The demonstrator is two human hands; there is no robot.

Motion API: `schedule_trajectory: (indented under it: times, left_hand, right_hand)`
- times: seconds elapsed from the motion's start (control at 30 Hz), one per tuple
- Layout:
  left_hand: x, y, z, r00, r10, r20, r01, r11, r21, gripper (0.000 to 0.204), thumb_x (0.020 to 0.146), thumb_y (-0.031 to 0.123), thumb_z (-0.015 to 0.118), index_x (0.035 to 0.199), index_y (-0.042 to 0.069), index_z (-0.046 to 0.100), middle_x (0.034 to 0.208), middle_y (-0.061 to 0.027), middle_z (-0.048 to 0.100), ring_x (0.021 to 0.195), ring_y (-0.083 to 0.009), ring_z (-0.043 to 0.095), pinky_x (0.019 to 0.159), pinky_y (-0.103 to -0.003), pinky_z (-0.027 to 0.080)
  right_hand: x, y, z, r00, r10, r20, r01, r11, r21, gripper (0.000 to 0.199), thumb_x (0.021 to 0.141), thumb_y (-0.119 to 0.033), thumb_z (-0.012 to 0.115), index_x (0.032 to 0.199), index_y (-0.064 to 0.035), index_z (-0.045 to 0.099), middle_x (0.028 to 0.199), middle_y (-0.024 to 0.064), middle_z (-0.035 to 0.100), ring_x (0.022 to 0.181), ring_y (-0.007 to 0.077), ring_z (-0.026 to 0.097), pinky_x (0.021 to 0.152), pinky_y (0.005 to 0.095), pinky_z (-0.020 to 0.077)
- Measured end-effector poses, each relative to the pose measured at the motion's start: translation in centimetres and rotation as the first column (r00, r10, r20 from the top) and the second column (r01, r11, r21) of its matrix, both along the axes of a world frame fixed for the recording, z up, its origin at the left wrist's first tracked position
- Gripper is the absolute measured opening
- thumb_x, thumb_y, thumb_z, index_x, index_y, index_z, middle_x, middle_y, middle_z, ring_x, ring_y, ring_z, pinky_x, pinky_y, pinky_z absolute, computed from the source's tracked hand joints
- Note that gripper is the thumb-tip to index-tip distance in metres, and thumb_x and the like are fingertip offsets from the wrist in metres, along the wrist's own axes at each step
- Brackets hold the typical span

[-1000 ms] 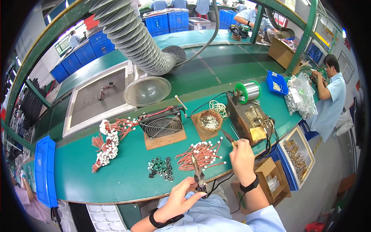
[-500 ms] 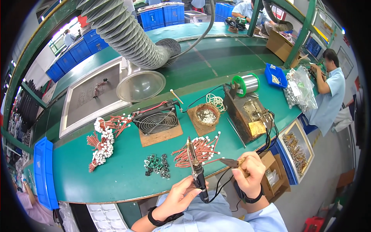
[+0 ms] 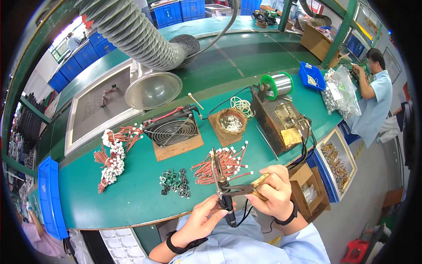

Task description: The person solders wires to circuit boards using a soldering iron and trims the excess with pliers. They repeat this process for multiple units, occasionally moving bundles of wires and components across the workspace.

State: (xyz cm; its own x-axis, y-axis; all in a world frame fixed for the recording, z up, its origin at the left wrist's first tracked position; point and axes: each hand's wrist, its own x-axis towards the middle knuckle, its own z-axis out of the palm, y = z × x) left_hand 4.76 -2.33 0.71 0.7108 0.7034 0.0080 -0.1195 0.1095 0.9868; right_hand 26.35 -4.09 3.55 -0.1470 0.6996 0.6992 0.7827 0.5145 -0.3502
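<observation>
Between the fingers and thumb of my left hand (image 3: 202, 221) is a soldering iron (image 3: 227, 204), its black handle low and its metal tip pointing up and away. A thin metal piece runs alongside the tip. My right hand (image 3: 276, 192) is closed round the yellowish handles of a pair of pliers (image 3: 241, 190). The plier jaws lie across the iron just above its black handle; whether they grip a part there is too small to tell. Beyond the tip lies a pile of red wires with white connectors (image 3: 222, 165). Small black and green parts (image 3: 175, 181) are left of it.
A fan on a board (image 3: 172, 132), a bowl of white bits (image 3: 231, 122) and a soldering station with a solder reel (image 3: 278, 86) stand farther back. An extraction hood (image 3: 154, 90) hangs above. Bundled wires (image 3: 112, 160) and a blue tray (image 3: 50, 198) are left. A co-worker (image 3: 376, 97) stands right.
My right hand has moved left with the pliers, bringing the jaws from beside the soldering iron to across it. The left hand still holds the iron. The whole view has shifted slightly.
</observation>
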Motion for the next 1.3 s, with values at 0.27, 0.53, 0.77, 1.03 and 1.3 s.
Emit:
schedule_trajectory:
  times: [0.27,0.53,0.77,1.03,1.3]
  left_hand:
    - [0.0,-0.2,-0.3,0.998,-0.044,0.040,0.047,0.996,-0.080,0.031,0.092,0.001,0.045,0.122,-0.007,0.042,0.115,-0.0145,0.056,0.102,-0.0204,0.058,0.089,-0.032,0.047]
    - [-0.1,-0.2,-0.4,0.996,-0.055,0.063,0.063,0.988,-0.138,0.033,0.093,0.003,0.044,0.125,-0.006,0.040,0.115,-0.0140,0.056,0.104,-0.0205,0.058,0.091,-0.033,0.046]
    - [-0.1,-0.2,-0.6,0.996,-0.059,0.061,0.067,0.987,-0.143,0.034,0.094,0.005,0.044,0.126,-0.005,0.039,0.115,-0.0144,0.056,0.104,-0.0201,0.057,0.091,-0.032,0.045]
    - [-0.5,0.2,-1.0,0.991,-0.129,0.025,0.131,0.985,-0.112,0.034,0.095,0.007,0.043,0.126,-0.005,0.039,0.113,-0.0143,0.056,0.103,-0.0195,0.056,0.090,-0.032,0.045]
    - [-1.0,0.5,-0.4,0.999,-0.043,0.033,0.049,0.973,-0.226,0.034,0.095,0.006,0.041,0.127,-0.004,0.037,0.113,-0.0143,0.056,0.102,-0.0199,0.056,0.091,-0.032,0.043]
  right_hand:
    - [-0.2,0.2,-0.7,0.995,0.001,0.097,-0.008,0.997,0.073,0.032,0.058,-0.023,0.076,0.055,-0.0078,0.048,0.066,0.0039,0.048,0.080,0.0260,0.056,0.068,0.0395,0.0418]
    - [-0.2,0.6,-0.4,0.991,0.020,0.133,-0.033,0.995,0.094,0.032,0.060,-0.023,0.075,0.056,-0.0087,0.047,0.066,0.0036,0.050,0.079,0.0250,0.057,0.066,0.0389,0.0425]
    - [0.1,1.0,-0.7,0.984,0.031,0.178,-0.053,0.992,0.118,0.034,0.061,-0.025,0.075,0.055,-0.0084,0.046,0.064,0.0039,0.046,0.074,0.0259,0.055,0.059,0.0370,0.0410]
    - [1.6,2.5,-0.5,0.950,0.163,0.267,-0.206,0.968,0.141,0.035,0.064,-0.024,0.074,0.055,-0.0095,0.043,0.062,0.0037,0.043,0.069,0.0249,0.052,0.050,0.0339,0.0372]
    - [2.1,1.5,-3.5,0.999,-0.038,0.025,0.039,0.999,-0.023,0.027,0.067,-0.021,0.073,0.063,-0.0068,0.050,0.068,0.0076,0.051,0.078,0.0294,0.054,0.066,0.0413,0.0407]
